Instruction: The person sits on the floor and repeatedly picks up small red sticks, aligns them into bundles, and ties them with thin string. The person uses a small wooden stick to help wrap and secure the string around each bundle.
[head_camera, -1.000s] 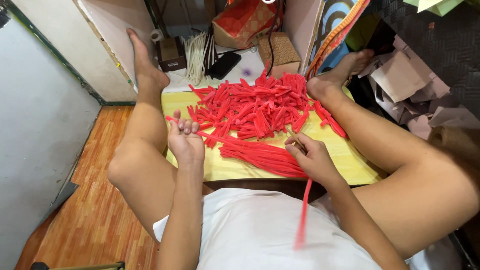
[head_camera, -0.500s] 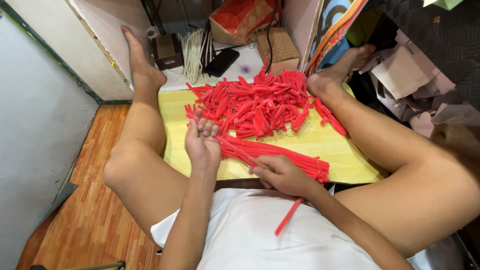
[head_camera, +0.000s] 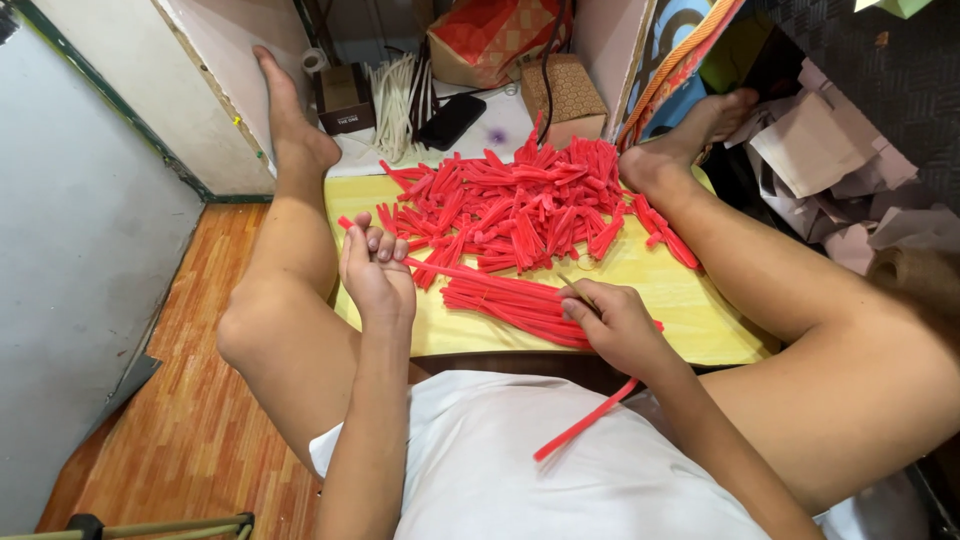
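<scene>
One long red paper strip (head_camera: 585, 420) is pinched in the right hand (head_camera: 615, 325), trailing toward 7 o'clock off the yellow counter (head_camera: 690, 310); light and limp, best gripped mid-length. Left hand (head_camera: 375, 275) fingers are curled around nothing visible.
</scene>
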